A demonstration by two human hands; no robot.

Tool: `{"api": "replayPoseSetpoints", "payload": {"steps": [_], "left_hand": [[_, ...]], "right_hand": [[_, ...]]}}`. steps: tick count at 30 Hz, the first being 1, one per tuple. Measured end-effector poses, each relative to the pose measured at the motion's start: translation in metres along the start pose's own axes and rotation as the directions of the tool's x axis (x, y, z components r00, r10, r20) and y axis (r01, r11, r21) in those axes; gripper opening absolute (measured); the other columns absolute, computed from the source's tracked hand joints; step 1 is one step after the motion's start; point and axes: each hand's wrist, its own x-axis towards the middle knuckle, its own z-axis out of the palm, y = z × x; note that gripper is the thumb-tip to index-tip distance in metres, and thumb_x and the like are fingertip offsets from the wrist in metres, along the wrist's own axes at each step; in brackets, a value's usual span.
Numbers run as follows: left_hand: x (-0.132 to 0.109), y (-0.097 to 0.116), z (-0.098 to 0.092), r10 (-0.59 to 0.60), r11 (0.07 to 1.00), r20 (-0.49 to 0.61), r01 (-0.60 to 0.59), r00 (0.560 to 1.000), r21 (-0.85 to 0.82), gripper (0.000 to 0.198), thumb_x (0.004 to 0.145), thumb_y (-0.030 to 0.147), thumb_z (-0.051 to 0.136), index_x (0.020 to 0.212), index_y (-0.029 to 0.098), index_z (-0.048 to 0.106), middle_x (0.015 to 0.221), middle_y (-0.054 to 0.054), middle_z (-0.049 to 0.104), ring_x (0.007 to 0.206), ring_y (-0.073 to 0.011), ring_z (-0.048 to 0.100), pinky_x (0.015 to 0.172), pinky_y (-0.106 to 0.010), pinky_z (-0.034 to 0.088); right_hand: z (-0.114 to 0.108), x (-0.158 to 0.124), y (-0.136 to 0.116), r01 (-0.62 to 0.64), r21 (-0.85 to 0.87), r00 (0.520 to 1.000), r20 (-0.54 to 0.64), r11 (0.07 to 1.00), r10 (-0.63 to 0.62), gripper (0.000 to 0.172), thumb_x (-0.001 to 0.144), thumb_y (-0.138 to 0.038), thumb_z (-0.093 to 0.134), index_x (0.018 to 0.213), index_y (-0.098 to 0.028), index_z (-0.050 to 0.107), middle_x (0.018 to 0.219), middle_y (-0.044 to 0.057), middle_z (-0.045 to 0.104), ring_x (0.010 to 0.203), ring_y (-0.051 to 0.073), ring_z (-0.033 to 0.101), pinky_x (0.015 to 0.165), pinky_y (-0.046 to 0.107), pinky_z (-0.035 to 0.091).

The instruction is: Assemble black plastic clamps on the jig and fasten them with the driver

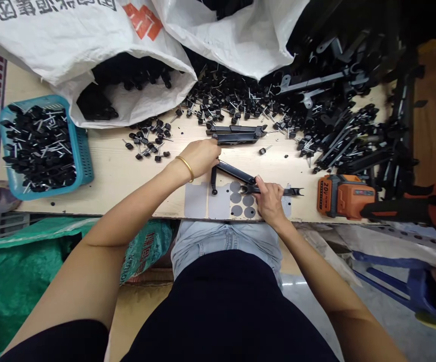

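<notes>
A jointed black plastic arm (236, 172) lies slantwise between my hands, over the front of the table. My left hand (203, 157), with a gold bangle at the wrist, is closed on its upper left end; a short dark piece with a round tip (213, 181) hangs below those fingers. At the lower right end, my right hand (270, 200) grips the arm with the thumb on top. From under the right hand a further black bar with a forked end (295, 191) sticks out. Just beyond my left hand rest several similar black arms (236, 134), side by side.
A blue basket (85, 158) of black-headed screws stands left. White sacks (135, 108) with black parts line the back. Loose black-headed screws (236, 95) and grey brackets (312, 83) lie heaped behind. An orange power tool (340, 196) lies right. Grey patches (196, 201) mark the front edge.
</notes>
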Motion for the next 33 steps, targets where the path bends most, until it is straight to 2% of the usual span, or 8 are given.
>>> {"api": "replayPoseSetpoints", "payload": {"steps": [11,17,21,25,27,29,31,33], "left_hand": [[0.003,-0.020,0.035,0.089,0.982,0.013,-0.085,0.996,-0.170,0.020,0.083,0.031,0.062,0.092,0.018,0.073,0.094,-0.007,0.066,0.088,-0.0227,0.064,0.071,-0.029,0.047],[0.001,-0.024,0.046,0.057,0.986,-0.068,-0.067,0.996,-0.154,0.023,0.084,0.036,0.060,0.092,0.018,0.073,0.088,-0.008,0.067,0.084,-0.0212,0.062,0.070,-0.028,0.045],[0.004,-0.012,0.039,0.114,0.991,0.054,-0.109,0.992,-0.083,0.023,0.077,0.041,0.067,0.086,0.020,0.072,0.087,-0.006,0.068,0.083,-0.0209,0.062,0.064,-0.025,0.042],[0.008,0.013,0.033,0.296,0.950,0.215,-0.265,0.931,-0.162,0.019,0.079,0.034,0.066,0.086,0.017,0.070,0.085,-0.007,0.070,0.079,-0.0199,0.063,0.065,-0.025,0.043],[0.004,0.025,0.034,0.307,0.927,0.174,-0.253,0.935,-0.277,0.015,0.084,0.024,0.059,0.091,0.014,0.068,0.085,-0.008,0.071,0.076,-0.0185,0.064,0.066,-0.024,0.044],[-0.006,0.038,0.036,0.215,0.906,0.079,-0.168,0.973,-0.389,0.016,0.087,0.021,0.054,0.092,0.013,0.066,0.085,-0.009,0.071,0.075,-0.0185,0.065,0.067,-0.025,0.045],[-0.018,0.052,0.039,0.067,0.872,-0.015,-0.066,0.998,-0.485,0.017,0.089,0.023,0.052,0.094,0.013,0.064,0.086,-0.009,0.070,0.077,-0.0204,0.067,0.068,-0.027,0.047],[-0.030,0.067,0.042,-0.033,0.822,-0.089,-0.024,0.996,-0.570,0.018,0.088,0.024,0.053,0.100,0.013,0.062,0.090,-0.011,0.070,0.081,-0.0228,0.067,0.071,-0.030,0.048]], "right_hand": [[-0.001,0.003,0.010,0.055,0.003,0.997,0.054,0.999,-0.055,0.049,0.092,-0.016,0.042,0.140,-0.018,0.035,0.099,0.009,0.060,0.090,0.022,0.051,0.088,0.040,0.033],[0.001,0.003,0.009,0.009,-0.014,0.997,0.077,1.000,-0.008,0.045,0.093,-0.016,0.040,0.138,-0.015,0.040,0.097,0.011,0.060,0.091,0.023,0.050,0.087,0.041,0.033],[-0.003,0.009,0.010,0.047,0.060,0.991,0.125,0.997,-0.054,0.047,0.093,-0.019,0.042,0.140,-0.016,0.038,0.095,0.009,0.060,0.091,0.023,0.051,0.088,0.041,0.034],[-0.021,0.019,0.005,0.201,0.223,0.965,0.125,0.954,-0.232,0.047,0.094,-0.021,0.044,0.140,-0.020,0.039,0.097,0.008,0.062,0.095,0.022,0.054,0.088,0.040,0.039],[-0.035,0.024,0.000,0.119,0.237,0.993,-0.014,0.964,-0.119,0.043,0.094,-0.028,0.045,0.137,-0.020,0.044,0.107,0.011,0.061,0.103,0.024,0.054,0.090,0.042,0.041],[-0.047,0.030,-0.008,-0.119,0.320,0.971,-0.161,0.940,0.178,0.043,0.095,-0.037,0.041,0.133,-0.020,0.047,0.115,0.014,0.058,0.111,0.026,0.053,0.091,0.045,0.043],[-0.054,0.039,-0.020,-0.312,0.557,0.881,-0.135,0.770,0.454,0.043,0.095,-0.044,0.035,0.126,-0.019,0.052,0.111,0.013,0.060,0.107,0.025,0.056,0.084,0.042,0.047],[-0.056,0.051,-0.034,-0.395,0.788,0.802,0.045,0.472,0.595,0.042,0.094,-0.051,0.035,0.104,-0.019,0.061,0.092,0.009,0.064,0.088,0.020,0.062,0.071,0.034,0.051]]}}
